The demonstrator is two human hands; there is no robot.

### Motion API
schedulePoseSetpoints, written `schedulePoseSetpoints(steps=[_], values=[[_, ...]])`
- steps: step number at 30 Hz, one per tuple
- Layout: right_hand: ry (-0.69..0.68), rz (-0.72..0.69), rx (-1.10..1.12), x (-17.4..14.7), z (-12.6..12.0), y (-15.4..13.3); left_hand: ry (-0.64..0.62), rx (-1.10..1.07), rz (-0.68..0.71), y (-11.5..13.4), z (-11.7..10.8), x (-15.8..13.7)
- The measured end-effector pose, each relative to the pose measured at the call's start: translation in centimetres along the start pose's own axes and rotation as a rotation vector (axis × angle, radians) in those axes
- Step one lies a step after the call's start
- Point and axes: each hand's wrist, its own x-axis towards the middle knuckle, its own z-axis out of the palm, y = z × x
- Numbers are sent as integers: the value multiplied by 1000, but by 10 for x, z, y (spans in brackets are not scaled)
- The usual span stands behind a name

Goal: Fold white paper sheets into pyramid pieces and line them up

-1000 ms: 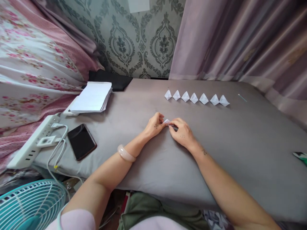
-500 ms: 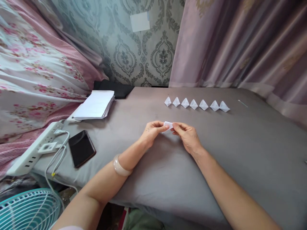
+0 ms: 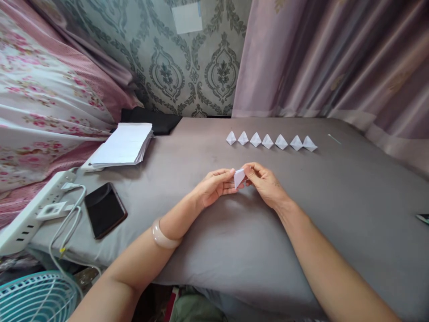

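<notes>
A small folded piece of white paper (image 3: pixel 239 177) is held between my two hands above the grey tablecloth (image 3: pixel 187 152). My left hand (image 3: pixel 216 184) grips its left edge, thumb on top and fingers stretched beneath it. At the upper right corner, my right hand (image 3: pixel 264 181) pinches the paper between thumb and fingers. Beyond my hands stands a row of several small folded white paper boats (image 3: pixel 255 140), each with a pointed peak.
On the left lie a stack of white paper (image 3: pixel 124 143), a black folded cloth or bag (image 3: pixel 150 120), a phone (image 3: pixel 105 210) and a power strip (image 3: pixel 33 219) with cables. A thin white stick (image 3: pixel 334 139) lies far right. A teal fan (image 3: pixel 36 297) stands below the table's left edge.
The folded paper has been turned and now shows a slanted, pointed shape. My left fingers have straightened out under it. The whole view has shifted slightly.
</notes>
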Motion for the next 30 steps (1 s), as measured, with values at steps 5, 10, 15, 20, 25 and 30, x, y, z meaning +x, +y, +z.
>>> schedulePoseSetpoints(steps=[5,10,15,20,25,30], values=[[107,28,67,0,5,-1,1,-2,92,-1,2,-1],[136,21,53,-1,8,-2,63,-7,208,0,5,-1],[152,-8,27,-3,8,-3,61,16,256,-1,8,-2],[152,-4,8,-4,11,-6,54,71,290,-5,7,-2],[107,-7,23,-4,8,-8,25,163,354,-3,6,-4],[-116,61,108,-5,-6,-13,-121,249,289,8,6,-10]])
